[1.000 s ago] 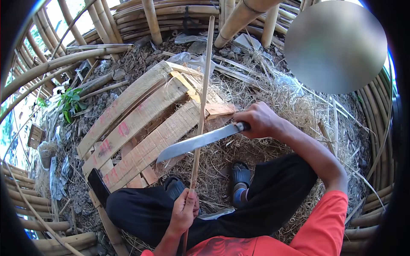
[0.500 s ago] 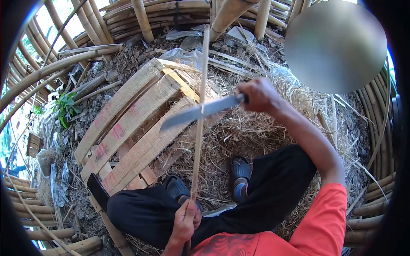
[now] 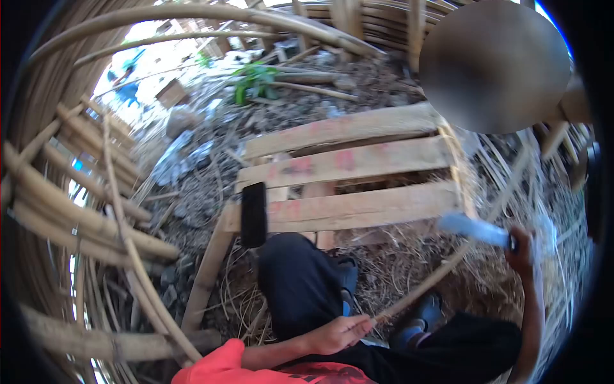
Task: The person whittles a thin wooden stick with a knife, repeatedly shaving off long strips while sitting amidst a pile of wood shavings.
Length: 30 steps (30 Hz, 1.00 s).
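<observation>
My left hand (image 3: 345,334) is closed around the lower end of a long bamboo strip (image 3: 425,286), low in front of my body. The strip slants up to the right, and its far end blurs into the pale litter there. In my right hand (image 3: 522,255) is the dark handle of a machete (image 3: 476,229). Its broad blade points left, overlapping the strip in this view and reaching the right end of a slatted wooden crate (image 3: 358,206). Thin shavings (image 3: 396,256) cover the ground below the blade.
A black phone (image 3: 254,214) lies on the crate's left end, beside my bent knee. Bamboo poles (image 3: 83,217) form walls on the left and at the back. A green plant (image 3: 254,83) and plastic scraps (image 3: 171,157) lie beyond the crate. A blurred disc covers the upper right.
The view has swung to the left, so crate and hands appear further right. The machete has moved from across the strip's middle to nearer the crate's right end. Both hands keep their holds.
</observation>
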Each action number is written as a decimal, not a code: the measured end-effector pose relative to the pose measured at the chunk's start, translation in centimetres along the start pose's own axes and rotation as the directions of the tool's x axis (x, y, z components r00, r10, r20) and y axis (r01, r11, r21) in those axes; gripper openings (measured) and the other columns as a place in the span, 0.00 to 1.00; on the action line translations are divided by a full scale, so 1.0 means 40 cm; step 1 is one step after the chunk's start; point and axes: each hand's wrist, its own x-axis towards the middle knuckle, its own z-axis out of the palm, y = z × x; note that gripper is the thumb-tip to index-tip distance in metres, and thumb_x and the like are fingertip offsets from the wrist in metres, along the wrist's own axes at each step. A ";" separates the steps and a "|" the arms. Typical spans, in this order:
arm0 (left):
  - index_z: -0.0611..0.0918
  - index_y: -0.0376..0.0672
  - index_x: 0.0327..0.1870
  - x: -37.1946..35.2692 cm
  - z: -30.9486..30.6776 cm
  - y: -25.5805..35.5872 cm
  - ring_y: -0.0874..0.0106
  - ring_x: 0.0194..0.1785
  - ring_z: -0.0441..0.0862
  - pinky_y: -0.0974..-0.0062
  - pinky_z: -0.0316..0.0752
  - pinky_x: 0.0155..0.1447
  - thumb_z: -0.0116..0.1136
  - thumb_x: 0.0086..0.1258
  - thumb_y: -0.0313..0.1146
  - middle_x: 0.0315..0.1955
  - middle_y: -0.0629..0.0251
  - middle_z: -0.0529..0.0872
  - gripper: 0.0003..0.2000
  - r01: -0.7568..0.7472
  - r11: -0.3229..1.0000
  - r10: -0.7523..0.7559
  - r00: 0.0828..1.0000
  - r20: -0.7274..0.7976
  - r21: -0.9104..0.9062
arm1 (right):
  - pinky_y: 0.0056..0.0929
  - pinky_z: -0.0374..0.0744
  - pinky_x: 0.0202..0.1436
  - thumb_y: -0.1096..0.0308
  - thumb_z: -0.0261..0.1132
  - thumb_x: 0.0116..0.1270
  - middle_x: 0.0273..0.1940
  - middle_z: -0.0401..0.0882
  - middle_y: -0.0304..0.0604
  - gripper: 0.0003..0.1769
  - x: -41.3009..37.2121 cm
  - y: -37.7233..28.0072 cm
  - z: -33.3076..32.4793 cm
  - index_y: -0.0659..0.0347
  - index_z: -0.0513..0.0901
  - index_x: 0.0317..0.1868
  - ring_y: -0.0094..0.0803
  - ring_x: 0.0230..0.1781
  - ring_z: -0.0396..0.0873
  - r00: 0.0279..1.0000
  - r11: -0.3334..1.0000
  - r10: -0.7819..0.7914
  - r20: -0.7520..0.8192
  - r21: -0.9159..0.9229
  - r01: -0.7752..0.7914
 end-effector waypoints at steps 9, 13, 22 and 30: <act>0.71 0.42 0.33 -0.047 0.018 0.006 0.84 0.22 0.61 0.82 0.60 0.27 0.38 0.80 0.47 0.18 0.78 0.64 0.19 0.017 0.991 -0.017 1.000 0.005 0.134 | 0.44 0.69 0.25 0.77 0.64 0.48 0.19 0.72 0.53 0.07 0.070 0.046 0.007 0.60 0.73 0.25 0.54 0.22 0.73 0.978 0.992 -0.001 -0.209 -0.127 -0.026; 0.71 0.43 0.34 -0.064 0.005 0.022 0.85 0.21 0.60 0.83 0.59 0.26 0.39 0.80 0.47 0.18 0.78 0.64 0.17 -0.003 1.000 0.003 1.000 -0.011 0.008 | 0.46 0.71 0.31 0.76 0.64 0.50 0.22 0.74 0.53 0.06 0.108 0.094 -0.021 0.60 0.75 0.28 0.54 0.25 0.75 0.995 0.989 -0.033 -0.096 -0.150 0.018; 0.67 0.46 0.33 -0.041 -0.014 0.008 0.84 0.17 0.54 0.83 0.49 0.20 0.46 0.78 0.44 0.16 0.76 0.60 0.14 0.191 0.956 -0.210 0.975 -0.066 -0.222 | 0.44 0.79 0.31 0.67 0.64 0.56 0.22 0.81 0.48 0.03 0.124 0.084 0.018 0.55 0.82 0.28 0.44 0.23 0.81 0.970 0.971 0.237 0.047 -0.042 -0.235; 0.66 0.45 0.31 -0.045 0.000 -0.007 0.84 0.15 0.53 0.82 0.47 0.19 0.47 0.77 0.45 0.14 0.75 0.60 0.16 0.179 0.980 -0.181 0.983 -0.024 -0.087 | 0.45 0.79 0.31 0.67 0.62 0.48 0.20 0.80 0.49 0.04 0.119 0.130 -0.025 0.54 0.82 0.25 0.49 0.22 0.80 0.955 0.947 0.290 0.064 -0.161 -0.277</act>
